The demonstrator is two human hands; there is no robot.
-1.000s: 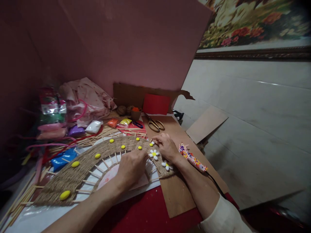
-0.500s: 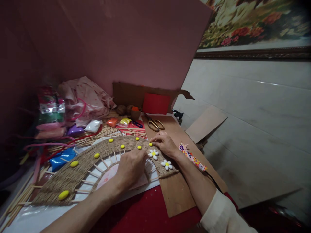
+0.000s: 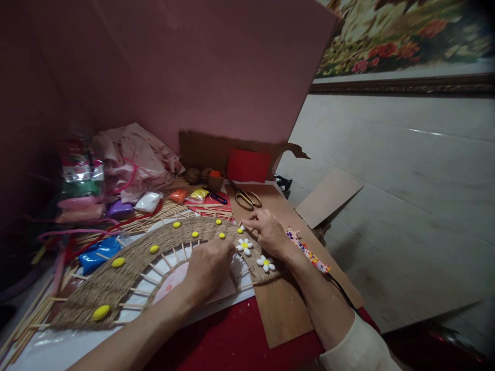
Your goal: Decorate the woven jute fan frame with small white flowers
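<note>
Right hand (image 3: 266, 233), grip unclear, near scissors (image 3: 249, 196); left hand (image 3: 211, 263), curled closed, hides part of woven arch (image 3: 131, 270).

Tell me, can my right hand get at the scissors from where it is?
Probably yes. The scissors lie on the brown board just beyond your right hand, handles toward you, and nothing seems to stand between them.

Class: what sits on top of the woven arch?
The woven arch bears yellow discs and two full white-petalled flowers. The left hand covers part of the arch's inner edge, and the right hand part of its outer edge; whatever lies beneath cannot be seen.
</note>
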